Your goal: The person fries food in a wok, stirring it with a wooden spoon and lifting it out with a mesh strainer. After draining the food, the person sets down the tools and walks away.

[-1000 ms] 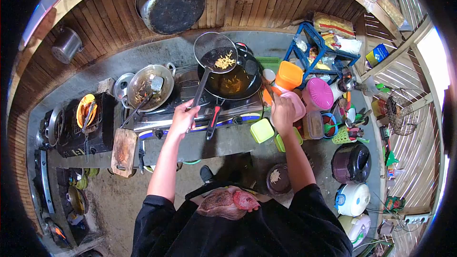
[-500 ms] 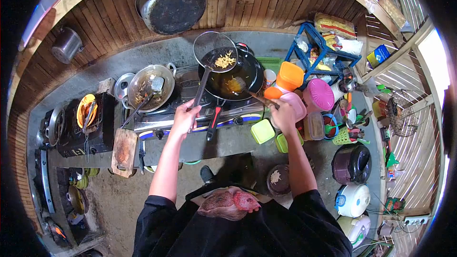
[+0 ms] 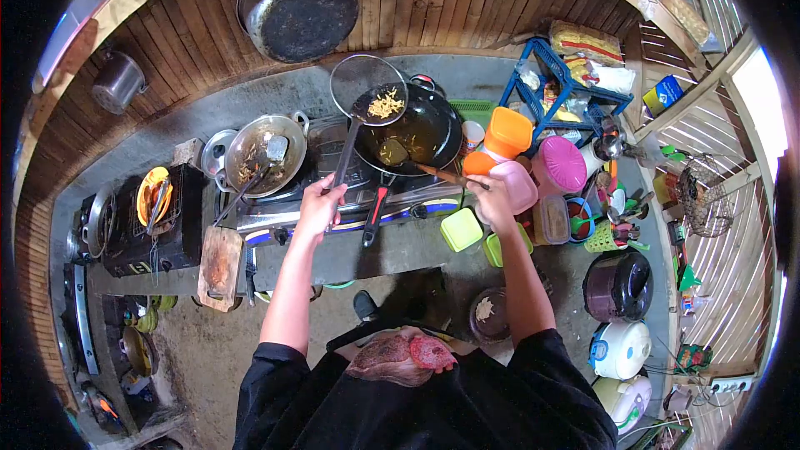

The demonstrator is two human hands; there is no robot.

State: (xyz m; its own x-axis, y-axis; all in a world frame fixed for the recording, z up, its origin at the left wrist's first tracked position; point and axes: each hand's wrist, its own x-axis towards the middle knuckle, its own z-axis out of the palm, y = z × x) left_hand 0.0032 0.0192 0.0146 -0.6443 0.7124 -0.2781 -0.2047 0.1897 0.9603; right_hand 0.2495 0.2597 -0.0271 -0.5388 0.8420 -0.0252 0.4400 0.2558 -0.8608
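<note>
My left hand (image 3: 322, 207) is wrapped round the long dark handle of a round mesh strainer (image 3: 348, 87). Golden fried shreds (image 3: 386, 105) lie in the strainer, which is held above the far left rim of a black frying pan (image 3: 446, 129). My right hand (image 3: 492, 202) grips the wooden handle of a spatula (image 3: 432, 171), and its head rests in the oil at the pan's near left side. A few loose shreds float in the dark oil. The pan's black and red handle points toward me.
A second wok (image 3: 283, 173) with a metal spatula stands on the stove's left side. A wooden board (image 3: 220, 262) leans at the counter edge. Stacked plastic containers (image 3: 510, 133) crowd close to my right hand, beside a blue rack (image 3: 533, 75).
The strainer has shifted slightly left with the shreds in it. The spatula's head has moved left through the oil, from the pan's right-middle toward its left side.
</note>
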